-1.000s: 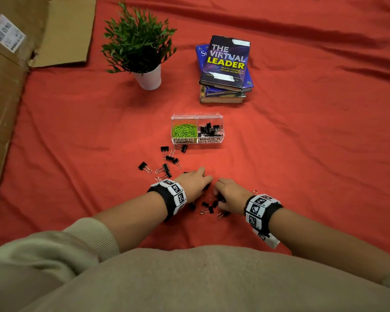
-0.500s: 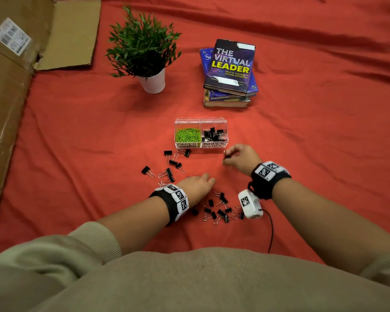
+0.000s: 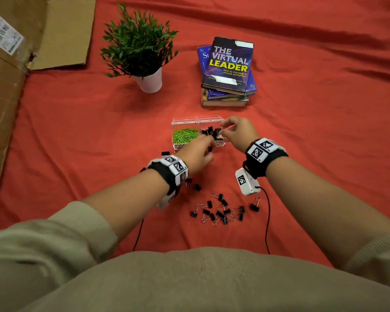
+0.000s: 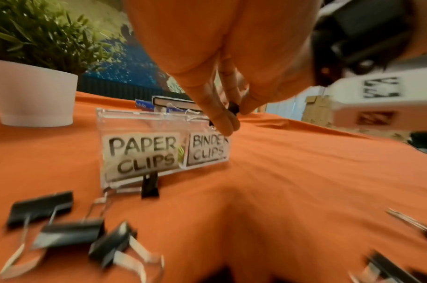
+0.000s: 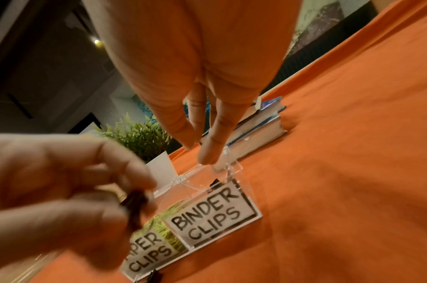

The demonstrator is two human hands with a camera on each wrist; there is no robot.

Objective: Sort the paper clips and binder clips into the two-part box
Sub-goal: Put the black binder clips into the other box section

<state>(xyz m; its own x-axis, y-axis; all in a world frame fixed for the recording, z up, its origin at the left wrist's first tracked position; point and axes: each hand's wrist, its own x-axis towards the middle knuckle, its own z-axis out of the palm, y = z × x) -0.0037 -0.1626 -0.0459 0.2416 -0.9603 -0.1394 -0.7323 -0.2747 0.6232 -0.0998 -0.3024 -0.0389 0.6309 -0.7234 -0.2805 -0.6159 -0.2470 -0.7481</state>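
Both hands at the two-part box [image 3: 185,122], left hand pinching a binder clip.

Left hand [image 3: 195,153] has thumb and fingertips closed on a black binder clip [image 4: 233,108], held just over the box's near edge at the BINDER CLIPS side. Right hand [image 3: 239,134] hangs directly above that same compartment, fingers pointing down, loosely straight, nothing seen between them in the right wrist view. Green paper clips [image 3: 185,135] fill the compartment left of the grip; black clips [image 3: 212,132] lie right under it. Loose binder clips [image 3: 221,212] sit on the red cloth [image 3: 313,136] well behind both wrists, a few more [image 4: 62,229] under the left wrist.
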